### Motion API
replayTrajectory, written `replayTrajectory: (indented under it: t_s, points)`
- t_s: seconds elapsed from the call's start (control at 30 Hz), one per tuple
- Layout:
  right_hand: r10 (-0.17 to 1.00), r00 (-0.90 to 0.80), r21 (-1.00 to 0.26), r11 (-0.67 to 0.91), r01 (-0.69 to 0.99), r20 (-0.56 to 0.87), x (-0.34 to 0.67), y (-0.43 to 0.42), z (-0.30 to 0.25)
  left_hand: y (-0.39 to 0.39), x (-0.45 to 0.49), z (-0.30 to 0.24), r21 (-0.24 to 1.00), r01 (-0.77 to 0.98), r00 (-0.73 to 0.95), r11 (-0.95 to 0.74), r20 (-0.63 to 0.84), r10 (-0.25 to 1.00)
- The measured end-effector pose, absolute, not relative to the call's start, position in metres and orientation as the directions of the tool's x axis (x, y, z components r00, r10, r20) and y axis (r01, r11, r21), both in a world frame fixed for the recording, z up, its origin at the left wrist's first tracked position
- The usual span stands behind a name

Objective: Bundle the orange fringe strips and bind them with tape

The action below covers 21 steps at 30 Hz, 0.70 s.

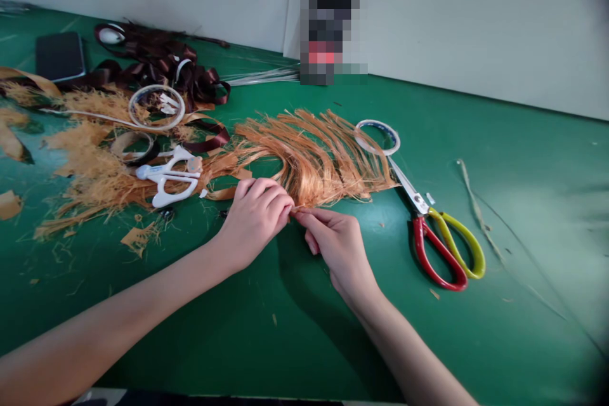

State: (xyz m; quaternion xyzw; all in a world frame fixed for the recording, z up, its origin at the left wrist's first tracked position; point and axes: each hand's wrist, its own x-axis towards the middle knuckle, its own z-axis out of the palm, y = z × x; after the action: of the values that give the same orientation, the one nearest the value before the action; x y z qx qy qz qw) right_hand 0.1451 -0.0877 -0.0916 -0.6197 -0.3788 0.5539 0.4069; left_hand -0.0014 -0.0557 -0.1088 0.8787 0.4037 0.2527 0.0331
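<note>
A fan of orange raffia-like fibres [309, 165] lies on the green work mat [523, 139], bound along its lower edge. My left hand [254, 219] curls over that edge, its fingers pressed on the gathered strands. Beside it, my right hand [339, 247] pinches the same edge between thumb and forefinger, and the fingertips of both hands almost meet. Large scissors [428, 228] with red and yellow handles lie shut to the right of my right hand, and their blades point toward a transparent tape roll [378, 136].
To the left lie loose orange fibre scraps [90, 184], a white plastic tool [166, 174], a second tape roll [157, 108] and dark brown ribbon [162, 63]. A black phone [60, 57] sits far left. Thin wires [261, 76] lie at the back, before a pale wall [476, 32].
</note>
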Motion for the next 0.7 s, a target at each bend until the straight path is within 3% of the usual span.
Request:
replayTrajectory:
  t_s: [0.5,0.6,0.7]
  points:
    - [0.897,0.112,-0.901,-0.433,0.025,-0.428,0.145,-0.087,-0.088,-0.058,-0.004,-0.108,0.305,0.677,0.559,-0.67,0.379,0.737]
    - [0.879,0.084,-0.871,-0.477,0.116,-0.47,0.148,-0.089,-0.084,-0.061,-0.005,-0.106,0.227,0.641,0.612,-0.733,0.426,0.666]
    - [0.892,0.143,-0.829,-0.452,0.328,-0.429,0.151,-0.091,-0.082,-0.064,-0.006,-0.104,0.159,0.595,0.656,-0.788,0.47,0.591]
